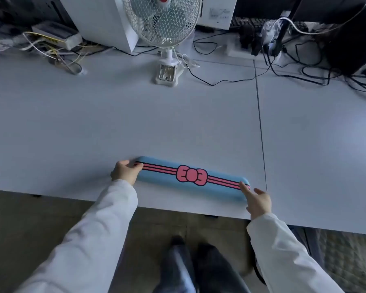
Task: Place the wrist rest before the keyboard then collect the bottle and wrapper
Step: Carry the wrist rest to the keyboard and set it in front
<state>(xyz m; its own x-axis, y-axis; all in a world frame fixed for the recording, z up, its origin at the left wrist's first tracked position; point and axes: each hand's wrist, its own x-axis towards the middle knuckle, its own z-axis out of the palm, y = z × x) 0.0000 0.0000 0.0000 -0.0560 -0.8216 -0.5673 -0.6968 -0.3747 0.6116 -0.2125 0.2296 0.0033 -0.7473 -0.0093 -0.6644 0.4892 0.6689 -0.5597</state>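
A long blue wrist rest (pixel 167 180) with pink stripes and a pink bow lies on the white desk (pixel 135 123) close to its front edge. My left hand (pixel 125 171) grips its left end, fingers curled over the top. My right hand (pixel 257 200) touches its right end with the fingers spread. A black keyboard (pixel 247 24) lies far off at the back right, partly behind cables. No bottle or wrapper shows in this view.
A white clip fan (pixel 163 20) stands at the back centre, its base (pixel 167 72) on the desk. Black cables (pixel 294 75) trail across the back right. A white box (pixel 99 20) and tangled wires (pixel 57 49) sit at the back left. A seam (pixel 260 127) splits the desk.
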